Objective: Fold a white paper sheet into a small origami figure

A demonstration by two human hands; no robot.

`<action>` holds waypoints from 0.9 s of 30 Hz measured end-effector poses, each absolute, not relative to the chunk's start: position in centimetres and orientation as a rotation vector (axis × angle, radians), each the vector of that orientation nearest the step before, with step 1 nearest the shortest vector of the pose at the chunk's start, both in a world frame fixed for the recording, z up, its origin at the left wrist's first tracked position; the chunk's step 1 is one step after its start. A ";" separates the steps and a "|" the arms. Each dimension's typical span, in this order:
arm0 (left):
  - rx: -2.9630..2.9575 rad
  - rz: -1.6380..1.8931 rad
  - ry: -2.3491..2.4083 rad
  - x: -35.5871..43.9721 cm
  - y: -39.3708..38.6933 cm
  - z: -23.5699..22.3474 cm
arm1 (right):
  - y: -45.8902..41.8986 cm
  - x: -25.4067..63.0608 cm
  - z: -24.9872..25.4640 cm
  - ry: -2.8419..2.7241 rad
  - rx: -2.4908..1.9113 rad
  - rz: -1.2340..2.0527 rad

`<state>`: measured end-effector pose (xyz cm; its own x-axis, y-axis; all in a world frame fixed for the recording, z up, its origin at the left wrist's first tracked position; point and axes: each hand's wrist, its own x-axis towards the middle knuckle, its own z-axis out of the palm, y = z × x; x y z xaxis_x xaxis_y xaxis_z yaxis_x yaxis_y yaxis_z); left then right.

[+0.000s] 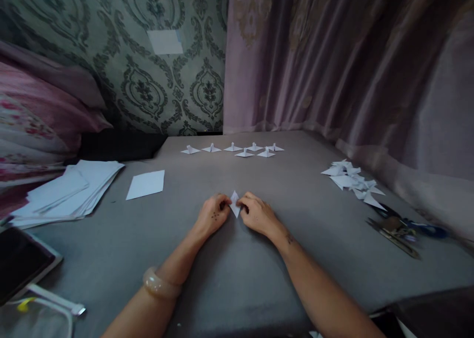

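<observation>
On the gray tabletop point(244, 278), seven winged origami figures point(232, 147) are standing in two staggered rows at the far side, while a heap of folded white papers point(350, 181) is lying at the right. Beside it, slender tools point(394, 238) are blurring together, too indistinct to name. A dark-screened device point(22, 264) is running out of view at the left, below a stack of white sheets point(76, 187); a square sheet point(145, 185) is lying nearby. The left hand point(215, 213) and right hand point(258, 213) are curling nearly closed, pinching opposite edges of a small folded paper diamond point(235, 205) between them at table center. Their fingers are partly hiding its sides.
</observation>
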<state>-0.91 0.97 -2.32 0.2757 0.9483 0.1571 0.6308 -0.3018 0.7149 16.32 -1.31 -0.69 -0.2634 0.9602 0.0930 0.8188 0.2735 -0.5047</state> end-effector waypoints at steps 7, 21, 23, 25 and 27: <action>2.042 0.928 1.391 -1.0 1.2 -2.5 | -1.3 16.3 -0.5 -2.187 -1.640 0.502; 2.287 0.832 1.236 -1.0 2.1 -3.6 | -0.9 16.2 -1.0 -2.105 -1.625 0.536; 2.282 0.823 1.243 -1.0 2.2 -3.7 | -0.8 16.1 -1.1 -2.119 -1.651 0.510; 2.250 0.820 1.247 -1.0 2.4 -3.7 | -0.7 16.1 -1.3 -2.109 -1.667 0.528; 2.203 0.821 1.247 -1.0 2.5 -3.6 | -0.4 16.1 -1.5 -2.086 -1.675 0.572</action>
